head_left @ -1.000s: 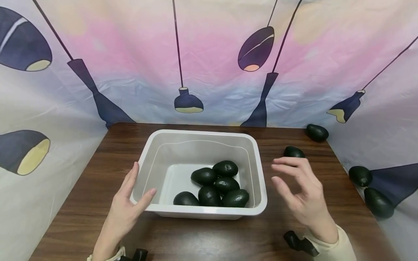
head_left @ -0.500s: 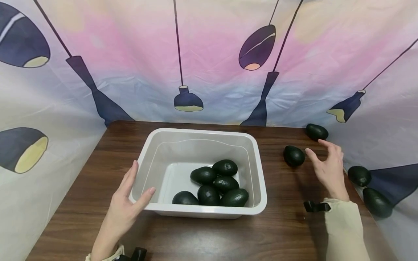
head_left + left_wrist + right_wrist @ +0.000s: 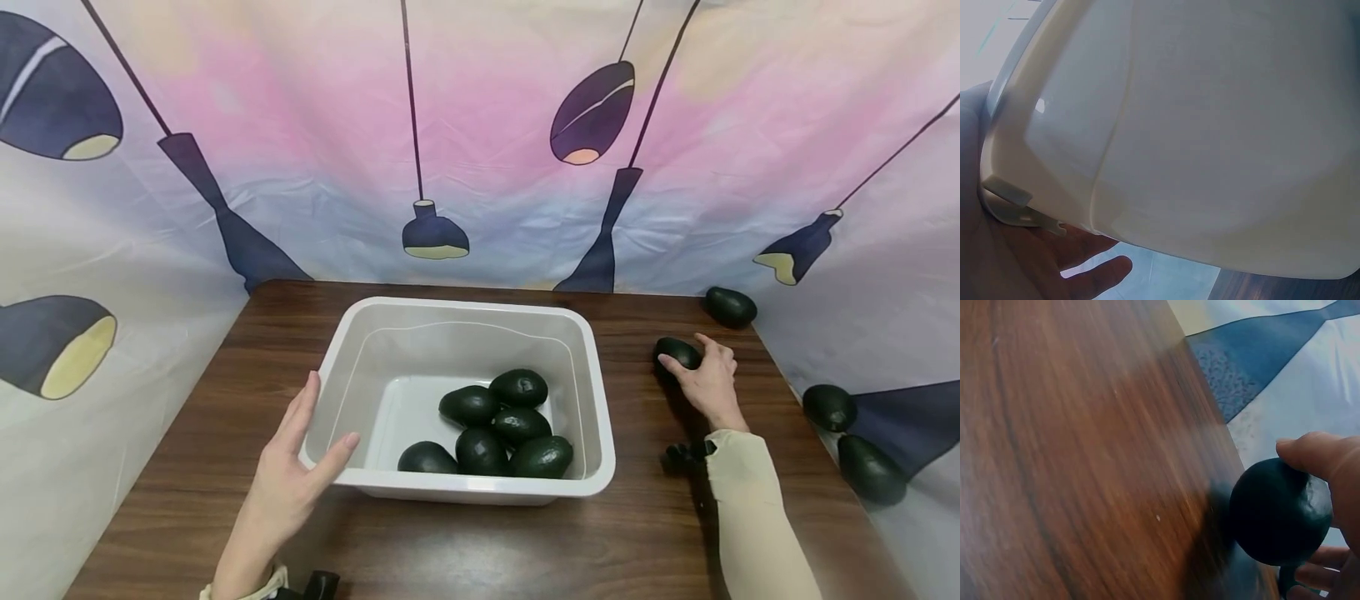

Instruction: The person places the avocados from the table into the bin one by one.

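Observation:
My right hand (image 3: 708, 385) holds a dark green avocado (image 3: 677, 350) on the right of the table, thumb on its near left side and fingers at its far right side. In the right wrist view the thumb lies over this avocado (image 3: 1279, 509), with fingertips behind it. My left hand (image 3: 288, 471) rests against the front left corner of a white plastic tub (image 3: 465, 482), its fingers straight along the outside and its thumb over the rim. Up close, the left wrist view shows the tub wall (image 3: 1197, 125) and fingers below the rim. Several avocados (image 3: 482, 451) lie inside the tub, mostly towards its right.
Another avocado (image 3: 731, 307) lies at the table's far right corner. Two more avocados, one (image 3: 829, 407) behind the other (image 3: 872, 469), lie along the right edge by the cloth. A printed cloth (image 3: 510, 167) hangs behind the brown wooden table (image 3: 450, 550).
My right hand reached out to the right, then came back left onto the nearer avocado and took hold of it. The left hand and the tub have stayed in place.

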Action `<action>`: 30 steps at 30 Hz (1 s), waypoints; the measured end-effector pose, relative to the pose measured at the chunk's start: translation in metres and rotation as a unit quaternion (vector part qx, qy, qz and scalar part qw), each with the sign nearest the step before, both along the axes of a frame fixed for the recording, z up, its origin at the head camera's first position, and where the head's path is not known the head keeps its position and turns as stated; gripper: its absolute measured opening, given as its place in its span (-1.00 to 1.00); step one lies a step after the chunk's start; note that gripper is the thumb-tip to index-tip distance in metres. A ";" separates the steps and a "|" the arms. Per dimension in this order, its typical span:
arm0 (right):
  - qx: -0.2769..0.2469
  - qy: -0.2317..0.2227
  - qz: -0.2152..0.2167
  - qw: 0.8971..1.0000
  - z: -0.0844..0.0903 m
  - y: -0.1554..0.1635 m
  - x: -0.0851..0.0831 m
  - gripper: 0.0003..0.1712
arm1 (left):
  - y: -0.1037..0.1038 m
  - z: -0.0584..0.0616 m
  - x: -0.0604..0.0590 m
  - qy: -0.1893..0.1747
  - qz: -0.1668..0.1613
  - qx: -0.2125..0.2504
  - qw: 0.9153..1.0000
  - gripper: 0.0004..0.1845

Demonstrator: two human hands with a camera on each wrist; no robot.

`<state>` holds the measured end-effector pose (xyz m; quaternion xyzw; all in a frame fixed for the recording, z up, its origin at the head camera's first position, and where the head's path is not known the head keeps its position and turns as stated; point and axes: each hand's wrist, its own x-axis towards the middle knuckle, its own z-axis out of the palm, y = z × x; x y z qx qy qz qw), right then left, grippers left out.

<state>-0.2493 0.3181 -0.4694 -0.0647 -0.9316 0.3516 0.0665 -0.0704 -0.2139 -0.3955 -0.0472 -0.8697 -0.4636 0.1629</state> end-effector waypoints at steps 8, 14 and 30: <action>0.006 -0.011 0.011 1.000 -0.001 -0.004 0.000 -0.04 | 0.000 -0.002 0.000 0.003 0.001 0.000 1.000 -0.07; -0.003 0.004 0.009 1.000 -0.003 -0.004 0.003 -0.06 | 0.000 -0.001 0.000 0.006 0.001 0.000 1.000 -0.07; -0.008 0.093 0.026 0.995 0.038 -0.022 0.014 -0.18 | 0.001 0.001 0.000 0.004 0.004 -0.002 1.000 -0.08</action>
